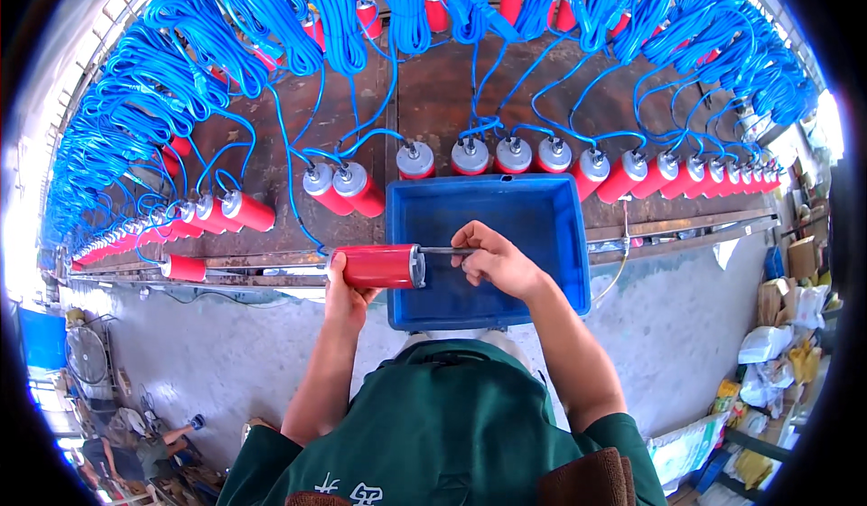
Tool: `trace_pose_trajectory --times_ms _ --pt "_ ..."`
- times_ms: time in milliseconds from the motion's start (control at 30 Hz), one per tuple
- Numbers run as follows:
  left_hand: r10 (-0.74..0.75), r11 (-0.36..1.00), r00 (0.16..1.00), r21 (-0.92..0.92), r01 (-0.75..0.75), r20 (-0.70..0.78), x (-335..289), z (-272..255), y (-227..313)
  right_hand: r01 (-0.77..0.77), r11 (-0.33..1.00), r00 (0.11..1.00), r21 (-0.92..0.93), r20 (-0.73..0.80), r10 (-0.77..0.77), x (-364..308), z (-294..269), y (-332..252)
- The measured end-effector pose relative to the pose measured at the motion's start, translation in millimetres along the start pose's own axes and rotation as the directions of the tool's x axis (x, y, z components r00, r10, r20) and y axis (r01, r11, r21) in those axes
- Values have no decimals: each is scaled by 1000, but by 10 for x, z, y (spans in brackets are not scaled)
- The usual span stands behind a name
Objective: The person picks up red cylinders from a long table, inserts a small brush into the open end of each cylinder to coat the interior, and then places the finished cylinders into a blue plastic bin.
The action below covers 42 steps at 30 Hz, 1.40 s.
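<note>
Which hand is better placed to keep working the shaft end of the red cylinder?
Right. The right hand already grips the thin metal shaft at the red cylinder's capped end, over the blue tray. The left hand holds the cylinder's body, steadying it.

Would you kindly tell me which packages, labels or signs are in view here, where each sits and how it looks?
Cardboard boxes: right edge, on the floor; brown, stacked.
Plastic bags: right edge, below the boxes; white, bulging.
Yellow packets: lower right corner; small, crumpled.
Printed sack: lower right, by the person's right elbow; flat, white with green.
No screens or signs show.
</note>
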<state>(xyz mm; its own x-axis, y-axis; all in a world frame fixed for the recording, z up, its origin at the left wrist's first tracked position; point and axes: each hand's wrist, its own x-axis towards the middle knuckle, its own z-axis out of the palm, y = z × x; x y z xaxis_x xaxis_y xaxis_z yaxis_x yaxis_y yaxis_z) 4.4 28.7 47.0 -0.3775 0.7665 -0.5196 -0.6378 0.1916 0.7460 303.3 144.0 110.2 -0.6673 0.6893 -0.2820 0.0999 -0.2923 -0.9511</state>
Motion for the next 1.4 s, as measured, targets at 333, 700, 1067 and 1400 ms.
trace_pose_trajectory --times_ms 333,700,1067,1400 --pt "4 1000 1000 13 -4 24 7 -4 -2 -38 976 998 214 -48 50 -30 35 125" --pt "39 999 999 19 -39 -14 -12 29 -15 97 931 980 351 -199 -27 -26 178 371" --pt "41 999 999 26 -41 -20 21 -6 -33 22 999 956 44 -293 -8 -88 81 251" --pt "39 999 999 17 -38 -36 25 -26 -56 5 971 922 -239 -376 -97 -36 144 302"
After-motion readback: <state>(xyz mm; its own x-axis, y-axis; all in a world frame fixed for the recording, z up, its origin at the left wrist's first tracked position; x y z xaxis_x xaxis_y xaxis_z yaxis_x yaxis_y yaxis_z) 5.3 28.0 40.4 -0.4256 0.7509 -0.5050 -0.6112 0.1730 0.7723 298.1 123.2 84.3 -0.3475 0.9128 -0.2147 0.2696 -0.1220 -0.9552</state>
